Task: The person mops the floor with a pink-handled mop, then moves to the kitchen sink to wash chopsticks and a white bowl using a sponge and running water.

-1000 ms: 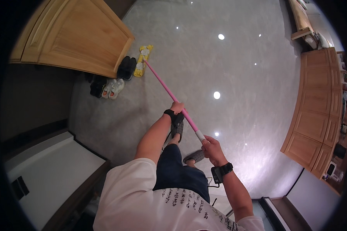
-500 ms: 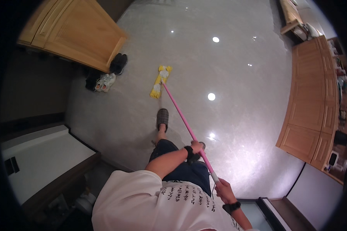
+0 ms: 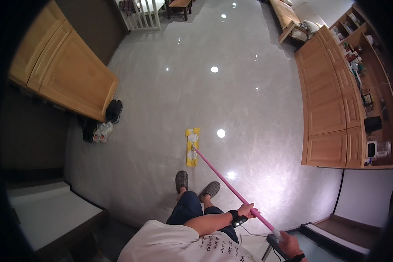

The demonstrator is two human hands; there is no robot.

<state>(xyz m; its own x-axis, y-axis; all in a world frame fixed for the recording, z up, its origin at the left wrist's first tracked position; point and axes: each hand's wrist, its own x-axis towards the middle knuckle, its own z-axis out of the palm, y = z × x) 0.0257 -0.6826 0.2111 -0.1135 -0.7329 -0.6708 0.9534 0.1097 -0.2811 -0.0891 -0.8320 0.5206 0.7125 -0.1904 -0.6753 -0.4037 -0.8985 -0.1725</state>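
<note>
A flat mop lies with its yellow-and-white pad (image 3: 191, 157) on the grey floor, ahead of my slippered feet. From the pad, a long pink pole (image 3: 225, 181) slants back toward my right side. My left hand (image 3: 246, 210) is closed around the lower part of the pole, and a black band with a small device sits on that wrist. Farther up, at the pole's whitish end, my right hand (image 3: 289, 244) grips it near the picture's lower edge. Checked slippers (image 3: 209, 190) are on both my feet, just behind the pad.
Wooden cabinets stand at the left (image 3: 76, 72) and right (image 3: 325, 100). Dark and white shoes (image 3: 102, 132) sit beneath the left one. Glossy grey floor (image 3: 249, 113) stretches between them. A white slatted gate (image 3: 146, 15) and a wooden stool (image 3: 179, 5) are at the far end.
The mop pad has come closer to my feet and turned nearly straight. Both hands have shifted back and to the right with the pole. My view has tilted farther ahead.
</note>
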